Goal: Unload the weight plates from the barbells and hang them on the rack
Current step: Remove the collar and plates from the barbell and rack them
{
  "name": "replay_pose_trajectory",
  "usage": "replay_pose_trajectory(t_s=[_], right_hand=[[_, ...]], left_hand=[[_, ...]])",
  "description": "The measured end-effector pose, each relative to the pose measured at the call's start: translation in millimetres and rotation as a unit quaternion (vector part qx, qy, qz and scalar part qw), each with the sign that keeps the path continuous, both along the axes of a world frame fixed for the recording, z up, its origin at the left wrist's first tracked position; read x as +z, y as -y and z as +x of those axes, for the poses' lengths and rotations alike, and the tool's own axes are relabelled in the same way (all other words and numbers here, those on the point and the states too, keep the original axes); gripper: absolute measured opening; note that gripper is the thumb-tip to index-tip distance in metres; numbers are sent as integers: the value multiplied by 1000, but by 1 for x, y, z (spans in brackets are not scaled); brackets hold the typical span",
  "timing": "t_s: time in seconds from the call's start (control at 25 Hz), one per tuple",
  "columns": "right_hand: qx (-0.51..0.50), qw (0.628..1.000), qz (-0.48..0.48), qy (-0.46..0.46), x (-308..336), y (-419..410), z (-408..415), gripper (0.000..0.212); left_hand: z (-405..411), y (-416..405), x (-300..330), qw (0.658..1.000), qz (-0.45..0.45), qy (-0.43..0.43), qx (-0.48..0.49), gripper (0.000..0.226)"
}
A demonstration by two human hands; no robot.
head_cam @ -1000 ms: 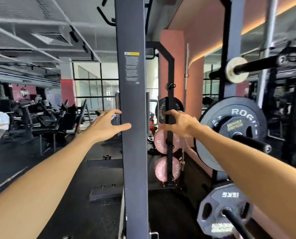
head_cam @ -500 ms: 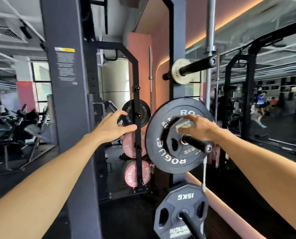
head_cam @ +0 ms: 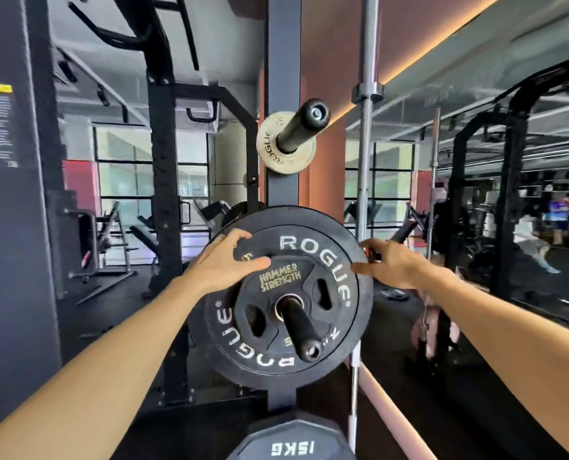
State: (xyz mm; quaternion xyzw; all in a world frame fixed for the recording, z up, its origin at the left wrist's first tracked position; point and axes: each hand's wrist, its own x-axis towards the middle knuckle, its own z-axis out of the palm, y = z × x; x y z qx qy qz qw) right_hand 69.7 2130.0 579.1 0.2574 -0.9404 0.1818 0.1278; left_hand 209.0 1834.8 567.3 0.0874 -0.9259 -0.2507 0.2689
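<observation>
At the rack peg: big black round Rogue rubber plate (head_cam: 288, 361) hangs, small black Hammer Strength plate (head_cam: 284, 277) in front.
Left hand (head_cam: 225, 265): fingers spread, we're pressing the face.
Right hand (head_cam: 391, 265): fingers curl round the rim; we seat both flush.

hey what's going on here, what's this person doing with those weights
A person in a gym stands at a rack upright, both bare hands on plates hung on a storage peg. The left hand rests on the upper left face of the big black Rogue plate; the right hand is at its right rim. A smaller Hammer Strength plate sits in front. Nothing has been lifted off. A small pale plate hangs above, a 15 kg plate below.
</observation>
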Motion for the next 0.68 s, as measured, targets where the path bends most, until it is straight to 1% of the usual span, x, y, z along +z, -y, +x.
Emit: replay_pose_trajectory(t_s=[0.16,0.28,0.4,0.6,0.68], right_hand=[[58,998,-19,-7,18,16,-31,79],[97,993,-46,-39,53,34,-43,76],[109,989,-73,-62,94,49,-57,75],[143,976,-123,-111,148,75,-78,65],[152,972,-130,-127,161,88,-88,63]], left_hand=[[-17,-3,26,999,-17,-12,38,75],[-24,1,69,998,-15,-38,52,74],[-38,7,111,994,-28,-73,73,74],[-75,18,162,985,-43,-142,85,49],[-89,20,175,982,-53,-155,94,44]])
